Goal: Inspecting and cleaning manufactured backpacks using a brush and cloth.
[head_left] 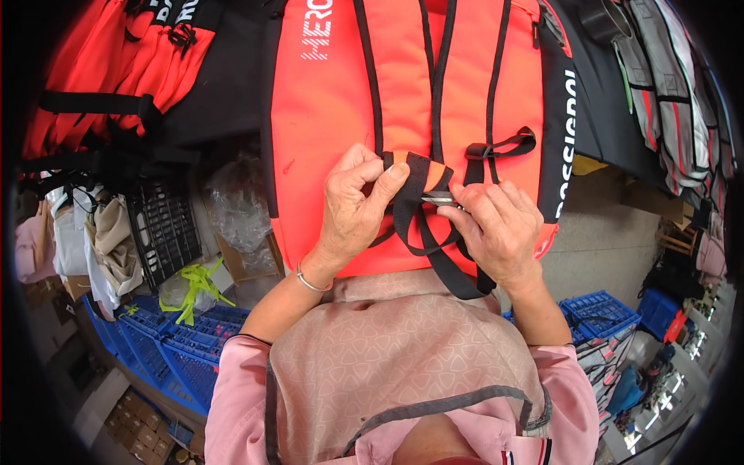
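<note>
A bright red-orange backpack [314, 132] with black side panels lies in front of me, its two padded shoulder straps [403, 77] facing up. My left hand [350, 203] pinches a black webbing strap [412, 190] at the lower end of the left shoulder strap, thumb on top. My right hand [500, 229] is closed around a small pointed metal tool that looks like thread snips [439, 198]. Its tips reach toward the webbing by the left thumb. A loop of webbing hangs below both hands. A black buckle [478, 152] sits on the right shoulder strap.
More red bags [155, 70] are piled at the far left, and grey bags [659, 93] at the far right. Blue plastic crates [186, 349] stand at lower left, others [601, 314] at right. A black crate [164, 229] and clear plastic [242, 205] lie left of the backpack.
</note>
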`<move>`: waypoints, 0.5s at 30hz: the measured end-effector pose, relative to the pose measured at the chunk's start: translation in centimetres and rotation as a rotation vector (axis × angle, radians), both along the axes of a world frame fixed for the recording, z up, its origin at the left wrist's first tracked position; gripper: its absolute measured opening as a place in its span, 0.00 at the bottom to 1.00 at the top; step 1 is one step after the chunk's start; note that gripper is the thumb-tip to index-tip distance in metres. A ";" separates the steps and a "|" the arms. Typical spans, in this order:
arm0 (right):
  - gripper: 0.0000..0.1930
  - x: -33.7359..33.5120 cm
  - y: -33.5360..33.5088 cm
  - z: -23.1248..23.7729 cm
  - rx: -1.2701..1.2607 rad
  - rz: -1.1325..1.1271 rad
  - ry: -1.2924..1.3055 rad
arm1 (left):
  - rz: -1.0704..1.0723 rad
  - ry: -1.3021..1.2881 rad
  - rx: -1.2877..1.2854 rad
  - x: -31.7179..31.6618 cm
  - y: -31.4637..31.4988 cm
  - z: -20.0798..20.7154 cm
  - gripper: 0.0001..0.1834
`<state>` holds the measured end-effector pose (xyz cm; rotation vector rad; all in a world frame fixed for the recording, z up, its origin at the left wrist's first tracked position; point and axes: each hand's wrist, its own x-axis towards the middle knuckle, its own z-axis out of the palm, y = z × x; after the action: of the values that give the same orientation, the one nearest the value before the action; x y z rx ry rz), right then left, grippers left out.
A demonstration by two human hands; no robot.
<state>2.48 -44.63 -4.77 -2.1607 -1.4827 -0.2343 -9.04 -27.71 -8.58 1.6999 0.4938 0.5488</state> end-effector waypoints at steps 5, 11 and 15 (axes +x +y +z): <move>0.17 0.0 0.2 0.4 -0.015 0.022 -0.048 | -0.005 0.024 0.014 0.0 0.2 0.1 0.17; 0.15 -0.1 0.8 0.4 0.026 0.054 -0.139 | -0.038 0.096 -0.066 0.0 0.7 0.1 0.20; 0.15 0.8 0.2 -0.5 0.075 0.078 0.064 | -0.053 0.105 -0.108 0.0 0.7 0.1 0.20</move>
<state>3.30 -44.47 -5.25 -2.0283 -1.4957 -0.1886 -9.03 -27.05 -8.44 1.6395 0.5426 0.3891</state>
